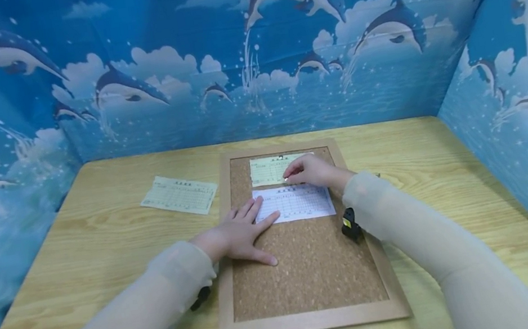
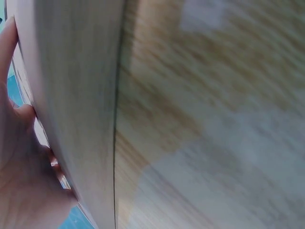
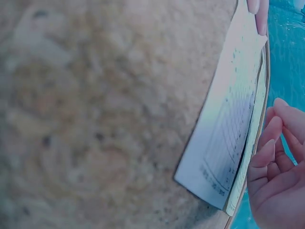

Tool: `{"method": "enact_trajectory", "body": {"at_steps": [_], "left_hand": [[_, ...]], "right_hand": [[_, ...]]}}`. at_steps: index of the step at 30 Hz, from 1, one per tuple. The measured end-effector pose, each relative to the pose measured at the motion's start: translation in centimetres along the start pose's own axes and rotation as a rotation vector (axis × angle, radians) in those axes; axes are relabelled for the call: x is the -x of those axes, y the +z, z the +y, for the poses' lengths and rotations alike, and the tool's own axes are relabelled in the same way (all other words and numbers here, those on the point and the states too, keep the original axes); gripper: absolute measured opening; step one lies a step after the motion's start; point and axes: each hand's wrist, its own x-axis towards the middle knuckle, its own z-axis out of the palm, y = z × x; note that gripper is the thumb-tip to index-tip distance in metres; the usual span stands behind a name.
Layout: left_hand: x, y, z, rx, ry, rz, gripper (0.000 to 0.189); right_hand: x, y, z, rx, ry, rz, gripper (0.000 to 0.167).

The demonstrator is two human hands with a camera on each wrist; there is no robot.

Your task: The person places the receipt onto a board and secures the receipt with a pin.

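A framed corkboard [image 1: 306, 272] lies on the table between my arms. A pale green printed form [image 1: 264, 172] is at its top, with a small clip-like or pin-like fastener [image 1: 280, 157] at the form's upper edge. Just below lies a white printed form [image 1: 298, 207]. My left hand [image 1: 244, 234] is spread flat over the board's left side, its fingertips on the white form's left edge. My right hand [image 1: 313, 171] is over the gap between the two forms, thumb and fingertips pinching a small white pin-like thing [image 1: 286, 179] near the green form's lower edge.
Another pale green form [image 1: 181, 195] lies on the wooden table [image 1: 113, 221] left of the board. Blue dolphin-print curtains [image 1: 235, 106] stand along the back and sides. The board's raised wooden frame [image 1: 313, 321] runs around the cork.
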Motion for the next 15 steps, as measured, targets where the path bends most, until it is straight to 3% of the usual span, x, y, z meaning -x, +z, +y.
{"method": "enact_trajectory", "body": {"at_steps": [15], "left_hand": [[0.01, 0.09, -0.05, -0.011, 0.001, 0.005, 0.101]], "right_hand": [[0.08, -0.07, -0.08, -0.104, 0.096, -0.071, 0.019]]}}
